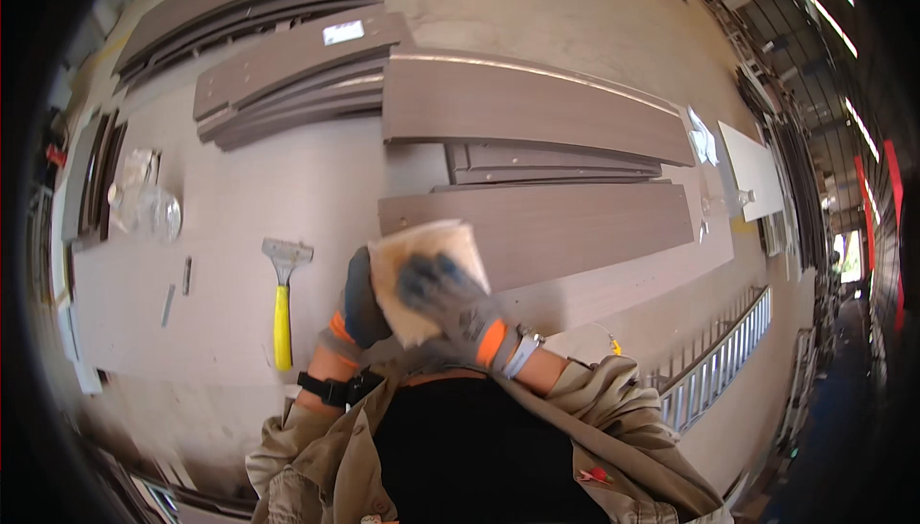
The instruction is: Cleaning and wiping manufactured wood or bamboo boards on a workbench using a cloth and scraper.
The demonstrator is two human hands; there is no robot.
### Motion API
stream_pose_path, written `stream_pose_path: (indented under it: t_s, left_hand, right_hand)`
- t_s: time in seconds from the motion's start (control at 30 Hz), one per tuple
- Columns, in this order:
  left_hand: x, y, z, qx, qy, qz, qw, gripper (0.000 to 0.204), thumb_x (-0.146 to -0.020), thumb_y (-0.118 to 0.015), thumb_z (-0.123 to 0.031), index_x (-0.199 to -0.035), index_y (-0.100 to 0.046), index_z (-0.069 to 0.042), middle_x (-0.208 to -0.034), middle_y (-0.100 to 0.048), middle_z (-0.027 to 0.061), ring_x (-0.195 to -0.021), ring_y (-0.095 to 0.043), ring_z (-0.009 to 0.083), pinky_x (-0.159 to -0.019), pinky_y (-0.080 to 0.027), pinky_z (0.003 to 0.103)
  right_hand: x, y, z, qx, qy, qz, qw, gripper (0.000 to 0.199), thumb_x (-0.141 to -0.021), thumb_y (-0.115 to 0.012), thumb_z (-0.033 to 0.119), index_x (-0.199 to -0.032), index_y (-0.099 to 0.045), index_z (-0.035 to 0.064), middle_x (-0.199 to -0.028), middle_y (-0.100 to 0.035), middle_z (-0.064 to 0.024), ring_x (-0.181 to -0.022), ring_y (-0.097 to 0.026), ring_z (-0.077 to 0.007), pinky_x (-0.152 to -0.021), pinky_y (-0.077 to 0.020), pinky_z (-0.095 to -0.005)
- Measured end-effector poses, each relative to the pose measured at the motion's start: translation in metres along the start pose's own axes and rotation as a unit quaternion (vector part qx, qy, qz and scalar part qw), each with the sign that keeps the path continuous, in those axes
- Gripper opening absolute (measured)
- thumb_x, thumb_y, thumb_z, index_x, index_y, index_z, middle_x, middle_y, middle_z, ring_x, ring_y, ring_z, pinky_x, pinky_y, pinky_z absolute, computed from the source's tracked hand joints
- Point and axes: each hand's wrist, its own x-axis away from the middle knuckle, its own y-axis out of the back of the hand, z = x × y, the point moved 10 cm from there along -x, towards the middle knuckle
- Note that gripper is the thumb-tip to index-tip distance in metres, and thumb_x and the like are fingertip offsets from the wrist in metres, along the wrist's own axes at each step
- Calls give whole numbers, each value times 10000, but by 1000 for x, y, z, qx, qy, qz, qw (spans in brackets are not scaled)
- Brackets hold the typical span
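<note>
A folded beige cloth [426,261], squarish and browned in the middle, is held up in front of my chest. My left hand [362,302], in a grey glove with an orange cuff, grips its left edge; most of those fingers are hidden behind it. On the cloth's face lies my right hand [448,299], gloved alike, its blue-tipped fingers stretched out flat and a little blurred. Beyond the cloth, a brown board [565,227] rests on the table. To the left of my hands lies a scraper [284,299] with a yellow handle and a wide metal head.
More brown boards [532,98] are stacked behind, with other piles [297,83] at the far left. Clear plastic wrap [149,203] and two small strips [177,289] lie on the pale tabletop [225,198]. A metal ladder [719,356] stands at the right.
</note>
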Motion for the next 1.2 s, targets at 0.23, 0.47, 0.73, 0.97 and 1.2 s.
stream_pose_path:
  t_s: [0.23,0.47,0.73,0.97,1.2]
  left_hand:
    - [4,7,-33,-180,-46,-139,973,441,-938,-466,-356,-1224,-504,-22,-1123,-593,85,-1023,-575,174,-899,-458,332]
    - [-1,47,-15,-381,-50,-284,878,237,-871,-617,-263,-979,-596,-53,-770,-564,-38,-640,-470,43,-539,-385,218]
    - [25,-67,-34,-443,-114,-304,836,251,-858,-626,-122,-1058,-588,25,-925,-637,51,-820,-564,98,-729,-459,233]
    - [52,-90,-34,-468,-226,-295,802,413,-859,-603,-118,-1231,-492,21,-1072,-604,68,-951,-552,128,-837,-440,265]
    - [44,-120,-78,-859,-299,-152,388,422,-888,-512,-166,-1246,-462,51,-1006,-599,164,-865,-575,251,-740,-452,345]
  right_hand:
    - [85,17,-113,-5,-111,-160,981,414,-787,-555,187,-1175,-553,45,-1244,-517,-151,-1223,-439,-296,-1094,-261,-428]
    - [392,24,-277,-252,-525,-671,458,412,-929,-441,308,-1172,-541,-9,-1127,-551,-69,-1018,-519,-182,-936,-411,-304]
    - [327,-36,-260,-681,-388,-536,313,391,-967,-364,359,-1190,-535,87,-1170,-568,-60,-1062,-532,-189,-972,-417,-359]
    - [248,27,-228,-722,-294,-466,419,454,-932,-487,354,-1247,-483,27,-1194,-562,-100,-1098,-544,-222,-970,-417,-353]
    - [210,128,-251,-788,-191,-448,375,298,-917,-541,220,-1072,-573,-33,-968,-629,-129,-877,-626,-232,-684,-524,-370]
